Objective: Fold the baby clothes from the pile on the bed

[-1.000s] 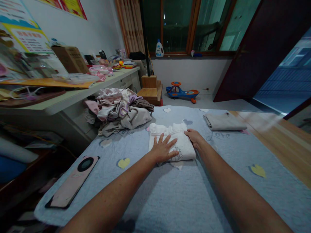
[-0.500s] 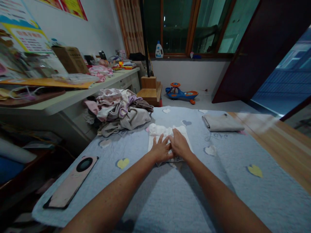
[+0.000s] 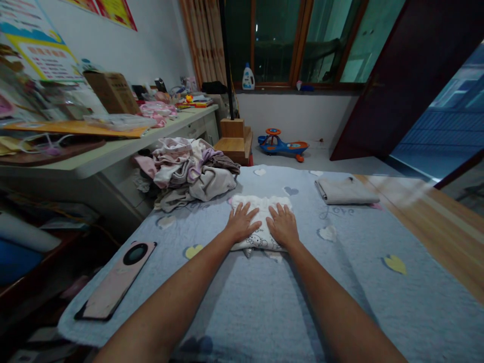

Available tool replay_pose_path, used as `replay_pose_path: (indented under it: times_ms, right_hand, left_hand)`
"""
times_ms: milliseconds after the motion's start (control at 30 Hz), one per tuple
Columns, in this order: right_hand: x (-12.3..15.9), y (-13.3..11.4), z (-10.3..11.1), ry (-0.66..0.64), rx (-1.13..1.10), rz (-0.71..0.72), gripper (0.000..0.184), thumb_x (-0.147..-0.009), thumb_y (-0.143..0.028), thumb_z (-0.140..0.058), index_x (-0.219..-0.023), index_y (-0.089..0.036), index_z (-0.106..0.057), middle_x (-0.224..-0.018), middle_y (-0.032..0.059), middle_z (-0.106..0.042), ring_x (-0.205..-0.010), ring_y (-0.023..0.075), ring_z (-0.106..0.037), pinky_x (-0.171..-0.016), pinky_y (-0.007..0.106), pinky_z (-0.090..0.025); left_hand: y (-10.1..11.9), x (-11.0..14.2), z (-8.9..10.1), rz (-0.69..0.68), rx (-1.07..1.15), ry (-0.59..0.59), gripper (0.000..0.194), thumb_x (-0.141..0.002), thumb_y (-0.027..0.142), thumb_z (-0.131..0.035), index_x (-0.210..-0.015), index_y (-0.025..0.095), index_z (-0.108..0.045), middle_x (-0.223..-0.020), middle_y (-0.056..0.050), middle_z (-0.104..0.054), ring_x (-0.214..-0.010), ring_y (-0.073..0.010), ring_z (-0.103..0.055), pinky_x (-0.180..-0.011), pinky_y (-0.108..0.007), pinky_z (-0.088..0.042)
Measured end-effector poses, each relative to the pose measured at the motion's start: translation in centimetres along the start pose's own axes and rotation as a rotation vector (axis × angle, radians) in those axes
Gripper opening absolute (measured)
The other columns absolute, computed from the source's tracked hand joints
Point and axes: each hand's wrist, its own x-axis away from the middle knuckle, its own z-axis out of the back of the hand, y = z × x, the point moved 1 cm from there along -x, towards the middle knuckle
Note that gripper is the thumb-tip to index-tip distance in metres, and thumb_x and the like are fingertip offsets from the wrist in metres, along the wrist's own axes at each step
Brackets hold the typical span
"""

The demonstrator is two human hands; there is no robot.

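Note:
A white folded garment [image 3: 260, 238] with a black line drawing of a cartoon figure lies on the blue heart-patterned cloth [image 3: 260, 302]. My left hand [image 3: 242, 223] rests flat on its left half, fingers spread. On its right half my right hand [image 3: 283, 224] presses down, also flat with the fingers apart. Parts of the garment are hidden under both palms. A small grey pointed bit sticks out below its near edge. What kind of garment it is, I cannot tell.
A heap of crumpled clothes [image 3: 192, 171] lies at the back left, and a folded grey garment [image 3: 346, 190] at the back right. A pink phone [image 3: 115, 282] is at the left edge. Beyond are a cluttered desk [image 3: 113, 151] and a blue ride-on toy [image 3: 283, 145].
My hands were close together at the garment's middle. They have moved apart, left and right, and the printed drawing between them now shows.

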Motion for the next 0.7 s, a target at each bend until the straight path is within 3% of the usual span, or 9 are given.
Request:
replay_pose_path:
  times_ms: [300, 700]
  right_hand:
    - [0.16, -0.36, 0.08, 0.004, 0.025, -0.04, 0.06, -0.097, -0.045, -0.034, -0.151, -0.02, -0.036, -0.16, 0.0135, -0.026, -0.148, 0.0307, -0.018, -0.115, 0.045, -0.018]
    - [0.19, -0.38, 0.05, 0.022, 0.01, -0.042, 0.058, -0.097, -0.044, -0.034, -0.15, -0.022, -0.038, -0.159, 0.0113, -0.03, -0.147, 0.03, -0.02, -0.115, 0.045, -0.019]
  left_hand:
    - [0.03, 0.26, -0.63, -0.034, -0.059, 0.085, 0.062, -0.094, 0.063, -0.037, -0.149, 0.035, -0.035, -0.16, -0.009, -0.026, -0.147, -0.039, -0.018, -0.111, -0.062, -0.025]
    - [0.18, 0.4, -0.59, -0.008, -0.048, 0.092, 0.064, -0.093, 0.065, -0.038, -0.15, 0.037, -0.033, -0.161, -0.007, -0.025, -0.147, -0.0361, -0.017, -0.112, -0.06, -0.024]
